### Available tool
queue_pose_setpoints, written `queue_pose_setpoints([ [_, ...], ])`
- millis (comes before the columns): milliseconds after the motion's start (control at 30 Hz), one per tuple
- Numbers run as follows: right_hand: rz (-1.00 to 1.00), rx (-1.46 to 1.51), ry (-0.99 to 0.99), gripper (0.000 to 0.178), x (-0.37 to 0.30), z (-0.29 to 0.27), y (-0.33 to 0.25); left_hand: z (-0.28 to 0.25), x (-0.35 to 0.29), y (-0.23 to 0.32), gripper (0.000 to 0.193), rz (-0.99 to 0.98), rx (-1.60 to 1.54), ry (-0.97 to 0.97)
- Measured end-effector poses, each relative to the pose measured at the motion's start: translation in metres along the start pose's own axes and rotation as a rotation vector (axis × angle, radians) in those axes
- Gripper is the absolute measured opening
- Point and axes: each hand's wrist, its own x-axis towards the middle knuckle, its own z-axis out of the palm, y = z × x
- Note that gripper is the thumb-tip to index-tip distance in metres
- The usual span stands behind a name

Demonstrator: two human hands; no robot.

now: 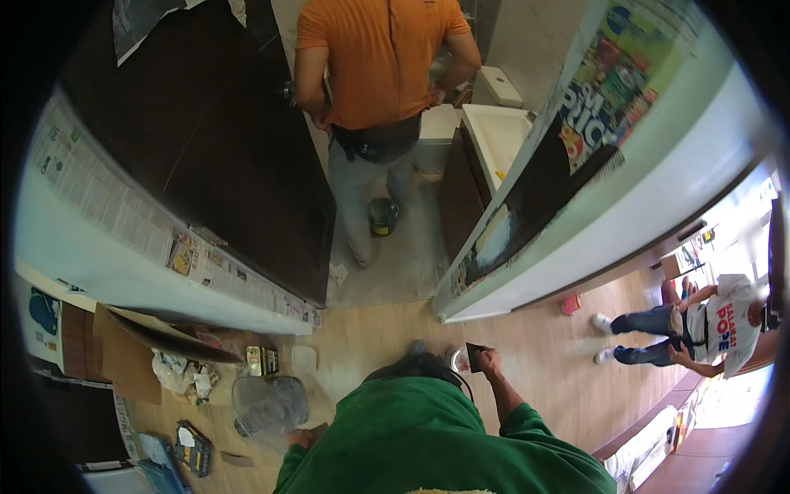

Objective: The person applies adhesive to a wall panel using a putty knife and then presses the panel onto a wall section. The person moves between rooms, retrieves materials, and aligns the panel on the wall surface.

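Note:
My right hand (pixel 491 364) is out in front of my green sleeve, closed on a dark flat rectangular piece (pixel 475 356). Its exact kind cannot be made out. Just left of that piece, a round whitish container (pixel 455 360) shows low down, partly hidden. My left hand (pixel 303 436) is low at my left side with its fingers curled. A small brownish flat edge (pixel 319 430) shows beside it, too unclear to name. The nearest thing to that hand is a clear plastic bin (pixel 270 403) on the floor.
Ahead, a person in an orange shirt (pixel 383 66) stands in a bathroom doorway beside a dark door (pixel 222 140) and a sink (pixel 498 132). Another person (pixel 732 317) stands at right. Cardboard (pixel 127 362), a drill case (pixel 192 449) and a square tub (pixel 304 359) lie left.

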Motion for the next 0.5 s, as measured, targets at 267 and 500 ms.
queue_pose_setpoints([
  [267,0.04,-0.026,0.037,0.033,0.032,-0.014,-0.002,-0.081,-0.01,0.069,0.017,0.451,-0.208,0.564],
  [500,0.12,0.269,0.151,0.028,-0.002,-0.007,0.017,-0.15,0.036,0.11,0.02,0.318,0.208,0.473],
])
